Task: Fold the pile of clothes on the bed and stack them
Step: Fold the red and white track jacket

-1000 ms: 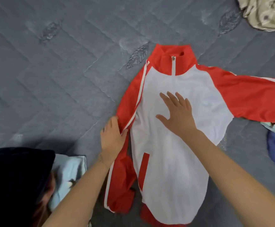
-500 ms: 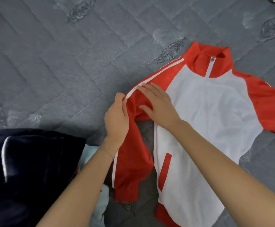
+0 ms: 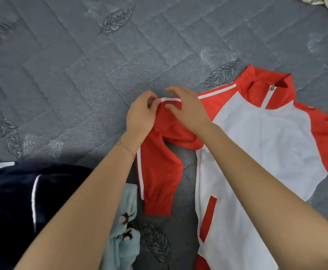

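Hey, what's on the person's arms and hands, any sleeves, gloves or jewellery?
The left forearm and right forearm are bare, no sleeves in view. The left hand and right hand wear no gloves, and no rings show. A thin chain bracelet circles the left wrist.

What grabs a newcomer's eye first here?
The red-and-white jacket lies spread on the grey quilted bed cover, right of centre. Mid-frame, the left hand and right hand both pinch its bent sleeve at the white stripe. A dark navy garment fills the lower left corner, with a pale blue garment beside it.
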`<state>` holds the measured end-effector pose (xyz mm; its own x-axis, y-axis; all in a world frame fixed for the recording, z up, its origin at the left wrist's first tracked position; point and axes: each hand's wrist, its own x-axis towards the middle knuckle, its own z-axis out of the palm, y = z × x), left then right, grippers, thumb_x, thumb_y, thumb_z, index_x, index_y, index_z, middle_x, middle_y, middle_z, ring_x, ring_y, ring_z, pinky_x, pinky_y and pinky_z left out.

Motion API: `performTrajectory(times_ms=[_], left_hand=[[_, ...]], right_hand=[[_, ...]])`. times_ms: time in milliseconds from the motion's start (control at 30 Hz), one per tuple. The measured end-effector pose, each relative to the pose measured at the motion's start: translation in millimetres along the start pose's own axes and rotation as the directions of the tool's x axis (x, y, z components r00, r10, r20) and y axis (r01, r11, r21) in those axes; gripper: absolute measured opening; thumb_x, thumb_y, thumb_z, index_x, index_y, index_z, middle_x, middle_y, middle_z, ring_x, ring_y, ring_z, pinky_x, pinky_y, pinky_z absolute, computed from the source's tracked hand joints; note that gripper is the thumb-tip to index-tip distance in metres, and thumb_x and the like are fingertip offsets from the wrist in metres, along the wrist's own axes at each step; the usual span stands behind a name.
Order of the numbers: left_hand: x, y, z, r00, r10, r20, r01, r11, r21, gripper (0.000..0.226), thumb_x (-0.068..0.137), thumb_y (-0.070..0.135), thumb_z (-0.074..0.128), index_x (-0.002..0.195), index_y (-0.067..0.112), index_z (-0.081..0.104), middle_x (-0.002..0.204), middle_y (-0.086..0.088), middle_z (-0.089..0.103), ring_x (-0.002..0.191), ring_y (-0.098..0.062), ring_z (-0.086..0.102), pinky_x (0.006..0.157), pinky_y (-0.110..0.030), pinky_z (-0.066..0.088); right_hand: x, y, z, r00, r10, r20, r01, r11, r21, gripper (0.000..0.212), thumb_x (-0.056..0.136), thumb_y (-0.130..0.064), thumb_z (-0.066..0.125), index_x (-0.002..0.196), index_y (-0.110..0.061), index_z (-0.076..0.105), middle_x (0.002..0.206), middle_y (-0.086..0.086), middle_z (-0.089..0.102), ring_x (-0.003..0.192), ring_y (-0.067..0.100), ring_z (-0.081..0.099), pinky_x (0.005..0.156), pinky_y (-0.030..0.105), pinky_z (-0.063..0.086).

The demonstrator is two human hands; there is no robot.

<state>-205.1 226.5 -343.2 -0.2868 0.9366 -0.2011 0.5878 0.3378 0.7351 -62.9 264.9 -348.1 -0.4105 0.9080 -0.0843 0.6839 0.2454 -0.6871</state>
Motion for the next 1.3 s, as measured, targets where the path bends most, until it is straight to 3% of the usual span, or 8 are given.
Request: performTrajectory(times_ms=[267, 533, 733, 900, 1033, 1133, 1233, 1300], left_hand=[[22, 0, -19, 0.931, -0.091, 0.355, 0.119, 0.991, -0.056, 0.027, 0.087, 0.04, 0.069, 0.091, 0.015, 0.06, 0.085, 0.001, 0.062, 0.078, -0.012, 0.057, 0.074, -0.027, 0.045], [3, -45, -50, 0.462, -0.436, 0.772, 0.416, 0.876, 0.246, 0.033, 0.094, 0.011, 0.062, 0.125, 0.011, 0.052, 0.13, -0.007, 0.059, 0.114, -0.021, 0.058, 0.104, -0.039, 0.045], [14, -52, -66, 0.624, -0.347, 0.701, 0.561, 0.822, -0.092, 0.027, 0.103, 0.019, 0.044, 0.127, 0.031, 0.044, 0.114, 0.003, 0.062, 0.089, -0.013, 0.063, 0.088, -0.042, 0.048], [31, -49, -95, 0.789, -0.156, 0.594, 0.224, 0.974, -0.042, 0.014, 0.103, 0.022, 0.045, 0.096, 0.032, 0.051, 0.091, 0.012, 0.058, 0.078, 0.0, 0.057, 0.061, -0.015, 0.046], [40, -55, -127, 0.763, -0.147, 0.629, 0.121, 0.989, 0.085, 0.009, 0.101, 0.029, 0.049, 0.092, 0.031, 0.051, 0.088, 0.003, 0.06, 0.079, -0.01, 0.055, 0.069, -0.024, 0.043], [41, -65, -155, 0.71, -0.186, 0.679, 0.072, 0.978, 0.193, 0.023, 0.087, 0.054, 0.057, 0.093, 0.032, 0.058, 0.085, 0.014, 0.066, 0.079, -0.003, 0.059, 0.071, -0.021, 0.043], [39, -76, -182, 0.577, -0.343, 0.741, 0.012, 0.911, 0.412, 0.043, 0.069, 0.067, 0.064, 0.094, 0.032, 0.065, 0.089, 0.02, 0.07, 0.082, 0.005, 0.063, 0.074, -0.016, 0.044], [39, -92, -188, 0.595, -0.413, 0.69, -0.084, 0.822, 0.564, 0.039, 0.073, 0.066, 0.065, 0.089, 0.031, 0.066, 0.089, 0.017, 0.07, 0.081, -0.001, 0.063, 0.071, -0.018, 0.044]], right_hand=[[8, 3, -7, 0.991, 0.13, 0.0, -0.128, 0.973, 0.193, 0.007, 0.087, -0.009, 0.064, 0.087, -0.002, 0.063, 0.082, 0.01, 0.064, 0.076, 0.019, 0.054, 0.069, 0.031, 0.038], [17, 11, -23, 0.98, 0.198, -0.016, -0.192, 0.967, 0.164, 0.006, 0.087, -0.016, 0.067, 0.087, -0.01, 0.064, 0.082, 0.003, 0.063, 0.077, 0.017, 0.054, 0.067, 0.026, 0.036], [28, -15, -12, 0.966, -0.034, 0.258, 0.07, 0.989, -0.131, 0.043, 0.079, -0.017, 0.071, 0.122, -0.016, 0.062, 0.121, 0.004, 0.064, 0.119, 0.026, 0.052, 0.107, 0.037, 0.032], [32, -42, 11, 0.959, 0.005, 0.284, 0.028, 0.993, -0.114, 0.072, 0.081, -0.051, 0.07, 0.141, -0.023, 0.044, 0.123, 0.0, 0.063, 0.121, 0.021, 0.053, 0.111, 0.042, 0.03], [37, -56, 30, 0.949, 0.158, 0.274, -0.137, 0.986, -0.096, 0.062, 0.086, -0.058, 0.06, 0.137, -0.024, 0.051, 0.114, -0.001, 0.068, 0.114, 0.019, 0.058, 0.104, 0.041, 0.038], [38, -61, 40, 0.951, 0.153, 0.27, -0.142, 0.988, -0.059, 0.029, 0.085, -0.048, 0.067, 0.097, -0.021, 0.073, 0.094, -0.006, 0.07, 0.094, 0.011, 0.061, 0.089, 0.033, 0.044], [36, -66, 46, 0.945, 0.193, 0.264, -0.244, 0.953, 0.177, 0.022, 0.078, -0.044, 0.076, 0.07, -0.026, 0.067, 0.069, -0.019, 0.062, 0.07, -0.006, 0.055, 0.068, 0.019, 0.04], [35, -71, 51, 0.95, 0.18, 0.255, -0.226, 0.96, 0.167, 0.024, 0.077, -0.046, 0.077, 0.071, -0.027, 0.063, 0.073, -0.019, 0.06, 0.075, -0.003, 0.055, 0.074, 0.022, 0.04]])
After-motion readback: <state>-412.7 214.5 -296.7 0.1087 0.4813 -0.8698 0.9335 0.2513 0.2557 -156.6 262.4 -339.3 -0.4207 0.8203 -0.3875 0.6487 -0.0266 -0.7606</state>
